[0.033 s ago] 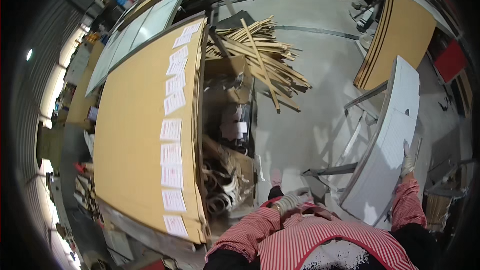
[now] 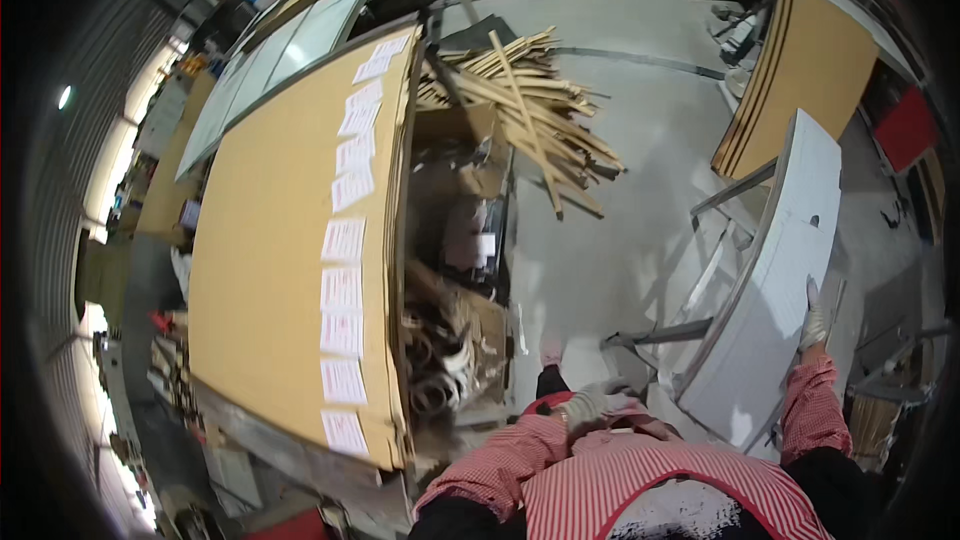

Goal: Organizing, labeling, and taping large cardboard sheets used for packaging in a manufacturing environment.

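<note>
At the right, my right hand (image 2: 815,318) in a pale glove rests against the outer edge of a long white panel (image 2: 770,340). Its visible fingers are stretched out along that edge, and those beneath are hidden. The panel lies on a metal stand (image 2: 675,331). My left hand (image 2: 595,403), also gloved, is bent across my waist in front of the red-and-white striped apron (image 2: 640,470). Its fingers look curled in, next to a fold of pinkish cloth (image 2: 645,424); whatever is in them is hidden.
At the left stands a stack of brown boards (image 2: 270,240) with a row of paper sheets (image 2: 342,285). Beside it are open cartons (image 2: 485,325) with scrap. Wood strips (image 2: 560,130) lie heaped on the grey floor (image 2: 590,270). More brown boards (image 2: 810,70) lean at the far right.
The whole view has shifted slightly, with the board stack appearing a little higher. Both my hands keep nearly the same places.
</note>
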Demonstrator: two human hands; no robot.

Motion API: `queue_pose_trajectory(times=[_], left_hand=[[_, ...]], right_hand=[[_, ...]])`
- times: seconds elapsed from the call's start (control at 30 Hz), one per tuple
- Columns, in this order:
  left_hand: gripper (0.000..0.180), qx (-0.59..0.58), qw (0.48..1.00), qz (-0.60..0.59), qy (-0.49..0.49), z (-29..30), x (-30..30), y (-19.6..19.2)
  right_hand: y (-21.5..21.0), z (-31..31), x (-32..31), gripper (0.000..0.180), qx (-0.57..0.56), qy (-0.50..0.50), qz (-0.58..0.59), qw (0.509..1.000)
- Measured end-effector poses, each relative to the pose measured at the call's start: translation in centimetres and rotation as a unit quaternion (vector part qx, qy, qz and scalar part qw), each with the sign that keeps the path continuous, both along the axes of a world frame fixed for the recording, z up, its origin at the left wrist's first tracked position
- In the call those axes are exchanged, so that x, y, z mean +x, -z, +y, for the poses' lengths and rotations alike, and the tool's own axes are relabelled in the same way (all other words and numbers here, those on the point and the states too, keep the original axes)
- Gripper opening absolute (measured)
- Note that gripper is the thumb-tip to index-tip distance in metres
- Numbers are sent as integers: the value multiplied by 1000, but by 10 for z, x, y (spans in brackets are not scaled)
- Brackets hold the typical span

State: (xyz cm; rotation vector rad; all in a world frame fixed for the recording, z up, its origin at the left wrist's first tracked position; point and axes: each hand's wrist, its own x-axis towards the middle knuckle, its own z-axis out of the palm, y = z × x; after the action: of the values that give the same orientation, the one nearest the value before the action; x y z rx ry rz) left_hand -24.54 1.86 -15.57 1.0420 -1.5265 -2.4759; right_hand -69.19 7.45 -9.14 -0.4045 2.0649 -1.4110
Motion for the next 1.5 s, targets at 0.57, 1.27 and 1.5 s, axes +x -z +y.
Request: queue_pose_trajectory(times=[0.57, 1.27, 1.5], left_hand=[[64, -191, 832, -294, -430, 93, 109, -52], [78, -231, 505, -529, -642, 65, 311, -125], [67, -154, 353, -38, -922, 37, 338, -113]], right_hand=[[-46, 118, 252, 53, 19, -330, -596, 732], [2, -120, 385, 66, 126, -837, 140, 513], [-38, -146, 389, 75, 191, -825, 102, 522]])
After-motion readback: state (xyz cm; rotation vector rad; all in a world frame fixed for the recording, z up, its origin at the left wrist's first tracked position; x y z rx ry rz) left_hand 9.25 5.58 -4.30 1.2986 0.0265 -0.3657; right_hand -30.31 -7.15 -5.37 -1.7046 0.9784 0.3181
